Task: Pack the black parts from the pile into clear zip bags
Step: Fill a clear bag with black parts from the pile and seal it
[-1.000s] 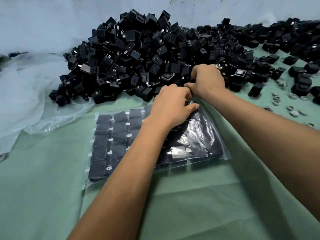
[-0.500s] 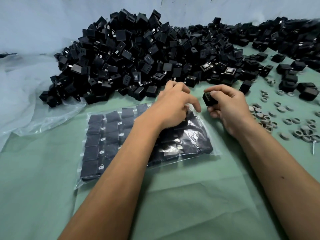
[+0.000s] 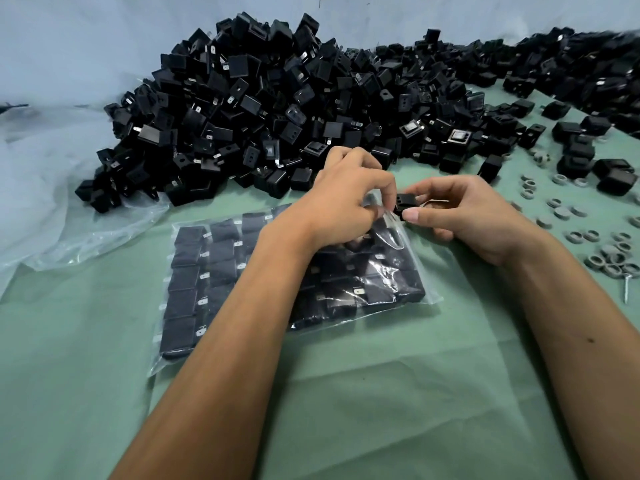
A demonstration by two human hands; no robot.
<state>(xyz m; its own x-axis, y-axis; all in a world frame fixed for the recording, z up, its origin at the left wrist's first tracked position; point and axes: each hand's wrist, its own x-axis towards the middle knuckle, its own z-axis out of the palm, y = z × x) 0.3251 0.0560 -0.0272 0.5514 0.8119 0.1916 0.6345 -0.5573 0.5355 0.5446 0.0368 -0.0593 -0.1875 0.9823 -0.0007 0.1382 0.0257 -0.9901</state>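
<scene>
A big pile of black parts (image 3: 277,109) covers the far side of the green cloth. In front of it lies a clear zip bag (image 3: 194,285) filled with rows of black parts. My left hand (image 3: 346,206) pinches the bag's open top edge at its right corner and lifts it. My right hand (image 3: 464,216) holds one black part (image 3: 406,203) between thumb and fingers right at that opening, touching the left fingertips. My left forearm hides the bag's middle.
Small grey rings (image 3: 602,258) and a screw (image 3: 627,289) lie scattered at the right. More black parts (image 3: 581,157) sit loose at the far right. Crumpled clear plastic sheeting (image 3: 52,202) lies at the left, against a pale backdrop.
My right hand took a black part from the pile's edge, pulled back, then brought it left to the bag's mouth. My left hand stayed on the bag's top and now lifts its edge.
</scene>
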